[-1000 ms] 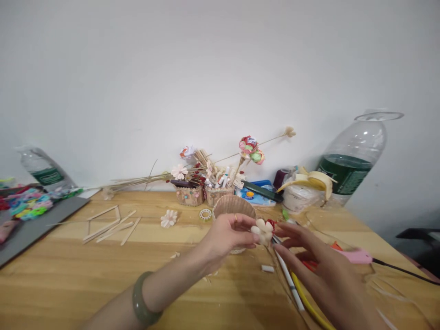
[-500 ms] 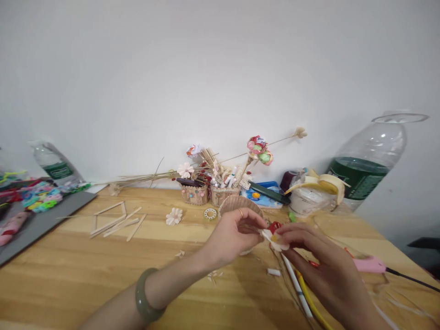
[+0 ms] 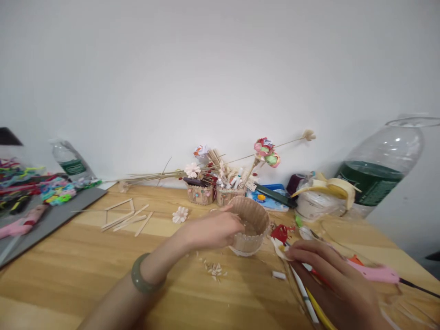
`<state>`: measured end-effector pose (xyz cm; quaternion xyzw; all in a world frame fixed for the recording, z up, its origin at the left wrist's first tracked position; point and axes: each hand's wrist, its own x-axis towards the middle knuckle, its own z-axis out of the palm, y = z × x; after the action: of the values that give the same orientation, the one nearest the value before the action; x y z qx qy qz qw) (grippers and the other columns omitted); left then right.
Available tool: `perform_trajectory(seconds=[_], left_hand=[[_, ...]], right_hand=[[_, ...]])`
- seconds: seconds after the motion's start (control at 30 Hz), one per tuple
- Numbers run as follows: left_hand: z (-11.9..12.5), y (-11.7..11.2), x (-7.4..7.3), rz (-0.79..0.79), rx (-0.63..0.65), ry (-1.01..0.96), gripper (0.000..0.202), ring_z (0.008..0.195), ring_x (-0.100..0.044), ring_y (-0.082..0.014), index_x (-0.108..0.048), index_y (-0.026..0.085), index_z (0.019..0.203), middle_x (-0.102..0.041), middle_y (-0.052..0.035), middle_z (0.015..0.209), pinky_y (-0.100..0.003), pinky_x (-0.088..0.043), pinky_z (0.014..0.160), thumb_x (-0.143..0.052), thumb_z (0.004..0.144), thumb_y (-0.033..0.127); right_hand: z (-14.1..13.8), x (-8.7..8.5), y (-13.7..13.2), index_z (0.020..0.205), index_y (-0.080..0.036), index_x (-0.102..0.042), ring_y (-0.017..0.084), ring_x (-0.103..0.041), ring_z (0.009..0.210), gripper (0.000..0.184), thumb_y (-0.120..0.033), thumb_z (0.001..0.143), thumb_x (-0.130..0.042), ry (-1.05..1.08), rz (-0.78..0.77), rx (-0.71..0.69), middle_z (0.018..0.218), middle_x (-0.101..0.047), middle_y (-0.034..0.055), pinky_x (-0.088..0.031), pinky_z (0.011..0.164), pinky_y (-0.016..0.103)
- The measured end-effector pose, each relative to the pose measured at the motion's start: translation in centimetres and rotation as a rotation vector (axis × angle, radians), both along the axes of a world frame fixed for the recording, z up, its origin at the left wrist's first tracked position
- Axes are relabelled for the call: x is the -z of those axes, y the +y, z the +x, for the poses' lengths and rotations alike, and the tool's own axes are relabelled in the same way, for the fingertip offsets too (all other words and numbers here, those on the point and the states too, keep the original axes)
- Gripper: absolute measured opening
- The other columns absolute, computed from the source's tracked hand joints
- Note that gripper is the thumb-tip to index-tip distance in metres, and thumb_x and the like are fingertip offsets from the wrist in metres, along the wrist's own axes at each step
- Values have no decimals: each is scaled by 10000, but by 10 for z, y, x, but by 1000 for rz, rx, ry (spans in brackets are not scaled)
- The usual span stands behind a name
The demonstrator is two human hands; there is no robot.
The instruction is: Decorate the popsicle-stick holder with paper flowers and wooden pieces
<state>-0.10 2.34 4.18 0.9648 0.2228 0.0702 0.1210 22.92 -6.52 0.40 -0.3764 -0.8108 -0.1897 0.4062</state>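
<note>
Craft sticks [image 3: 127,217] loose on counter [image 3: 85,266], well left of left hand [image 3: 213,229]. Pale paper flower [image 3: 180,214] just left of it, shavings [image 3: 215,269] near its wrist. Decorated baskets [image 3: 213,195] beyond it, by the wall. Pink glue gun [image 3: 376,272] just right of right hand [image 3: 337,284]. Big clear bottle [image 3: 381,169] and tape roll [image 3: 338,185] beyond that hand. Far left: grey board [image 3: 68,211], small water bottle [image 3: 70,160].

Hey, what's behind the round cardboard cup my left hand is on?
Two small decorated pots stuffed with sticks and paper flowers stand behind the cardboard cup. The left hand gripping the cup covers its left wall.
</note>
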Motion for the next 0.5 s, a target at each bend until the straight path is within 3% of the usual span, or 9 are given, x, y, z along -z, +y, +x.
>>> perform_trajectory(seconds=[0.1,0.17,0.3,0.5], left_hand=[[4,5,8,26,-55,-85,193,875,-604,-178,-660,156,838,-692,-35,828,-391,-257,1055,-467,831,140],[3,10,10,-53,-132,-182,181,826,-600,-177,-651,153,893,-684,-33,840,-364,-357,960,-502,839,240],[-2,18,11,-384,-163,-364,247,791,-572,-166,-640,141,922,-654,-28,860,-256,-423,711,-558,802,341],[-4,25,14,-778,-108,-475,190,739,-532,-134,-630,139,867,-615,-5,807,-231,-387,687,-593,757,289]], right_hand=[[-3,2,2,836,-206,-599,120,-647,699,137,-198,885,-471,-5,20,19,767,-658,33,-519,640,205],[-4,4,4,840,-202,-594,124,-647,694,136,-189,886,-467,-6,38,38,762,-661,35,-521,637,212],[-3,16,12,900,-207,-599,139,-645,720,122,-147,863,-500,-103,103,44,818,-668,41,-517,640,237],[-8,29,25,1080,-186,-566,175,-629,898,253,-90,881,-444,-213,75,-39,947,-651,83,-513,729,275]])
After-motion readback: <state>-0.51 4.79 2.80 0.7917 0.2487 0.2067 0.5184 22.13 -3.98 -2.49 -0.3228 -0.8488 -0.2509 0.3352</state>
